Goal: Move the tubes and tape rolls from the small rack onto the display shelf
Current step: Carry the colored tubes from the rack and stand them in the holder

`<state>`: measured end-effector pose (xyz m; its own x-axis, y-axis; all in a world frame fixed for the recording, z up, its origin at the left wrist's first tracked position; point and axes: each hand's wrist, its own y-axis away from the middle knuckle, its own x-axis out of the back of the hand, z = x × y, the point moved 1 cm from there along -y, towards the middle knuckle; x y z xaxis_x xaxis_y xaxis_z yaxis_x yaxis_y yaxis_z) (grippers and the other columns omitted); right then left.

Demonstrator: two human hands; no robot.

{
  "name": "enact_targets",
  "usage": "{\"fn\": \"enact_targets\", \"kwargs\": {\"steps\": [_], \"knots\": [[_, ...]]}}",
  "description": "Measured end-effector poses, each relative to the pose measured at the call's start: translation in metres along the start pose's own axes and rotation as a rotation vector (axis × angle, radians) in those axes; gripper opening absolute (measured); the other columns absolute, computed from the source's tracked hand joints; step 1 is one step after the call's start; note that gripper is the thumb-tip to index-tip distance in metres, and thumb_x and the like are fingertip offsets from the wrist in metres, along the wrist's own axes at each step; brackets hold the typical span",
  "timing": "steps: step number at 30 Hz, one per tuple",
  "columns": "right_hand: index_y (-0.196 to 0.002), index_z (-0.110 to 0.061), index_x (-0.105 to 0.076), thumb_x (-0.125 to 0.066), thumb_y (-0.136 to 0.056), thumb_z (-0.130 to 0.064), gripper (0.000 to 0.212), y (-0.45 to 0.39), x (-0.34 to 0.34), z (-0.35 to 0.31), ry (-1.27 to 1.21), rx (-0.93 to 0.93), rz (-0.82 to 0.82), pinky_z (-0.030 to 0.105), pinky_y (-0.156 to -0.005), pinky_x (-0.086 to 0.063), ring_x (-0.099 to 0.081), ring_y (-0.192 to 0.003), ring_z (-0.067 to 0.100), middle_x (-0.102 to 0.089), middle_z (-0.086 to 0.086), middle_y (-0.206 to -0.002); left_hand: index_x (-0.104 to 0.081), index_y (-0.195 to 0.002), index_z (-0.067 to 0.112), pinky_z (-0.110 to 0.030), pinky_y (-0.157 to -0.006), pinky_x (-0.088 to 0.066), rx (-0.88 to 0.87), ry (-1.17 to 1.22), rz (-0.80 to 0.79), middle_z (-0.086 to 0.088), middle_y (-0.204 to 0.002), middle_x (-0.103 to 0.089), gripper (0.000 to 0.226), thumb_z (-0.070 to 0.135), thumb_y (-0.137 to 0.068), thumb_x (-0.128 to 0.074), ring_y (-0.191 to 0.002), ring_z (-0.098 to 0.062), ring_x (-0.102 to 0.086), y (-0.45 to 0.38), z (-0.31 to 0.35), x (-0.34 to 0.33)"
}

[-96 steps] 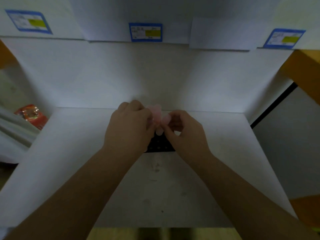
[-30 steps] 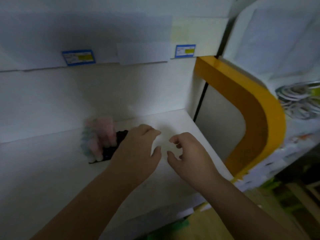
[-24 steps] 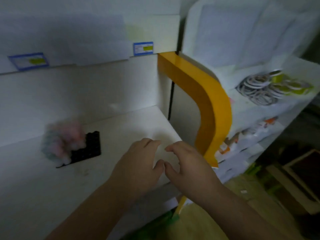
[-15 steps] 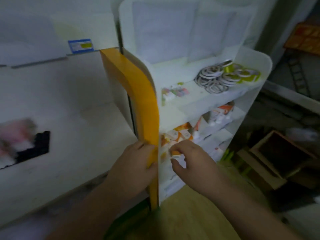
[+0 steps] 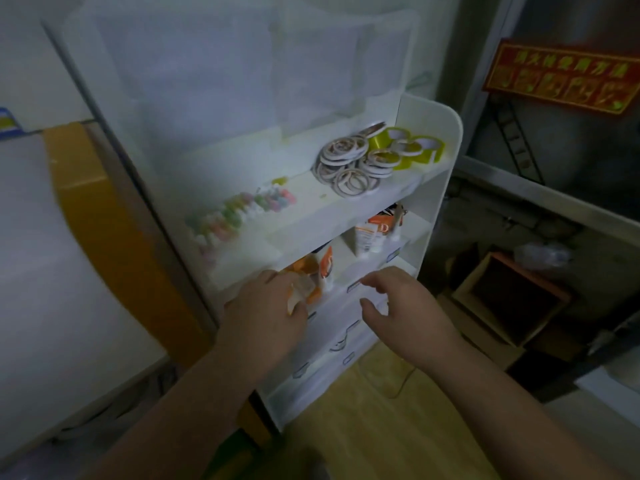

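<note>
— Head view: where are our tubes?
— Orange-white tubes (image 5: 320,271) stand on the small rack (image 5: 446,188), second tier; our left hand (image 5: 266,317) touches one, grip unclear.
— Tape?
— Flat rings (image 5: 349,161) above. Right hand (image 5: 398,303) loosely curled, holding nothing.

Both forearms are bare to the bottom edge of the view, with no sleeve showing. The left hand (image 5: 265,317) and right hand (image 5: 405,306) wear no glove, ring, watch or bracelet; nails look short.

tape rolls (image 5: 367,157) on small rack's (image 5: 446,168) upper tier, tubes (image 5: 372,233) on tier below; display shelf (image 5: 52,271) left
</note>
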<state>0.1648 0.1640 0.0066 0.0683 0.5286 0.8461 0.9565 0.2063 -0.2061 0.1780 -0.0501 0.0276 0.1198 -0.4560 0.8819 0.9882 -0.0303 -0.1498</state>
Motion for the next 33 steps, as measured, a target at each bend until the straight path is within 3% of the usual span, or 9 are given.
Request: {"fn": "enact_targets", "kwargs": {"steps": [3,7,13,23,28,30,33], "knots": [[-0.127,-0.027,-0.059,-0.058,-0.094,-0.036,0.034,-0.029,-0.003,0.021,0.018,-0.018,-0.020,0.021,-0.087,-0.045,-0.055,-0.110,0.007,-0.058,-0.012,-0.121,-0.057,-0.116,0.030,-0.028,-0.075,-0.041,0.025,0.000,-0.007,0.010,-0.105,-0.054,0.025,0.037,-0.093,-0.053,-0.099,-0.013,-0.053,-0.035,0.002,-0.015],[-0.128,-0.025,-0.059,-0.060,-0.094,-0.035,0.035,-0.083,-0.002,0.039,0.051,-0.003,-0.049,0.024,-0.091,-0.047,-0.054,-0.112,0.008,-0.058,-0.010,-0.123,-0.052,-0.135,0.025,-0.035,-0.094,-0.047,0.048,0.017,0.039,0.003,-0.126,-0.054,0.044,0.036,-0.092,-0.055,-0.116,-0.019,-0.051,-0.097,-0.004,-0.029],[-0.125,-0.021,-0.061,-0.061,-0.093,-0.031,0.034,-0.173,-0.008,0.049,0.076,0.052,-0.075,0.019,-0.085,-0.041,-0.056,-0.109,0.011,-0.060,-0.005,-0.120,-0.046,-0.141,0.027,-0.031,-0.098,-0.043,0.118,-0.027,0.087,0.005,-0.136,-0.051,0.049,0.040,-0.094,-0.051,-0.124,-0.017,-0.046,-0.169,-0.018,-0.041],[-0.128,-0.019,-0.059,-0.058,-0.092,-0.036,0.039,-0.315,-0.067,0.040,0.065,0.158,-0.237,0.035,-0.090,-0.050,-0.060,-0.107,0.021,-0.059,0.002,-0.123,-0.051,-0.137,0.027,-0.028,-0.106,-0.034,0.235,-0.020,0.121,0.004,-0.138,-0.050,0.045,0.036,-0.094,-0.054,-0.128,-0.016,-0.042,-0.204,-0.045,-0.051],[-0.118,-0.015,-0.059,-0.052,-0.094,-0.041,0.036,-0.361,-0.099,0.017,0.095,0.270,-0.367,0.038,-0.085,-0.050,-0.059,-0.102,0.028,-0.059,0.008,-0.113,-0.052,-0.135,0.028,-0.026,-0.097,-0.040,0.326,-0.038,0.177,0.007,-0.133,-0.052,0.042,0.035,-0.094,-0.054,-0.120,-0.014,-0.047,-0.216,-0.046,-0.047],[-0.110,-0.014,-0.058,-0.051,-0.094,-0.044,0.035,-0.370,-0.109,0.013,0.078,0.290,-0.360,0.038,-0.078,-0.049,-0.060,-0.094,0.031,-0.058,0.009,-0.104,-0.053,-0.134,0.029,-0.025,-0.093,-0.041,0.357,-0.051,0.196,0.008,-0.130,-0.053,0.042,0.035,-0.093,-0.054,-0.117,-0.013,-0.049,-0.221,-0.044,-0.045],[-0.114,-0.014,-0.055,-0.052,-0.093,-0.039,0.034,-0.377,-0.116,0.014,0.069,0.316,-0.346,0.039,-0.076,-0.049,-0.061,-0.091,0.032,-0.059,0.010,-0.105,-0.057,-0.130,0.026,-0.022,-0.086,-0.037,0.379,-0.105,0.226,0.005,-0.124,-0.057,0.040,0.033,-0.091,-0.057,-0.111,-0.014,-0.052,-0.229,-0.044,-0.045]]}}
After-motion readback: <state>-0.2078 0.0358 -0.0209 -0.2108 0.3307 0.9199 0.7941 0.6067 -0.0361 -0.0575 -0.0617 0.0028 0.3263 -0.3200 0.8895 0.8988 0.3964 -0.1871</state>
